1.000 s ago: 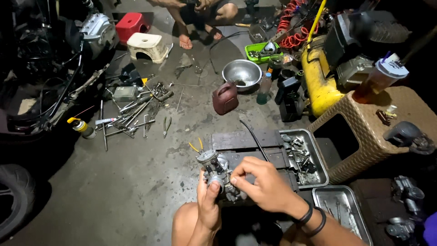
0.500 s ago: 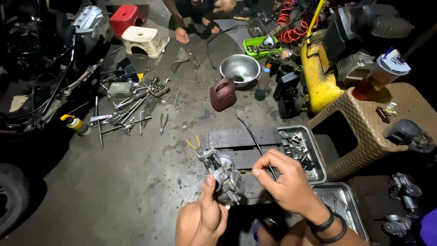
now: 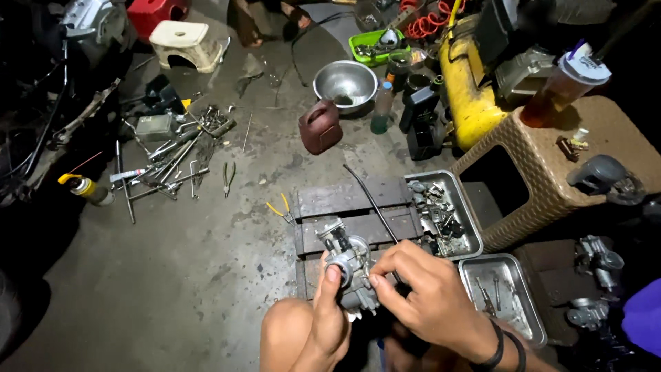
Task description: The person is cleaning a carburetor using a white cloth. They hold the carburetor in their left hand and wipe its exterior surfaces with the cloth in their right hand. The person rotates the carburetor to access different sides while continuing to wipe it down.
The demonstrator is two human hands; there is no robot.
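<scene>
View from above of a workshop floor, with bare concrete floor (image 3: 158, 275) open at the near left and every other side crowded. The far left edge is taken by a dark motorcycle frame (image 3: 48, 103); a scatter of hand tools (image 3: 172, 155) and a yellow-capped spray can (image 3: 84, 187) lie beside it. At near centre, a metal carburettor (image 3: 349, 265) is held just above a low slatted wooden board (image 3: 348, 200). The left hand (image 3: 330, 317) is closed around the carburettor's near side, thumb pressed on its round body. The right hand (image 3: 430, 296) meets it from the right with fingertips pinched together at the body; what they pinch is too small to tell. A thin black rod (image 3: 368, 200) lies slanted across the board, and yellow-handled pliers (image 3: 281, 209) rest just left of it. Right of the board stand two shallow metal trays, the farther tray (image 3: 475, 238) full of small parts, the nearer tray (image 3: 527, 310) holding a few screws. A woven brown stool (image 3: 551, 179) bounds the right side. Containers farther off: a dark red jug (image 3: 320, 126), a steel bowl (image 3: 345, 84), a green bottle (image 3: 381, 107), a yellow tank (image 3: 468, 89), a green tray (image 3: 377, 45) and a capped drink cup (image 3: 566, 79) on the stool.
</scene>
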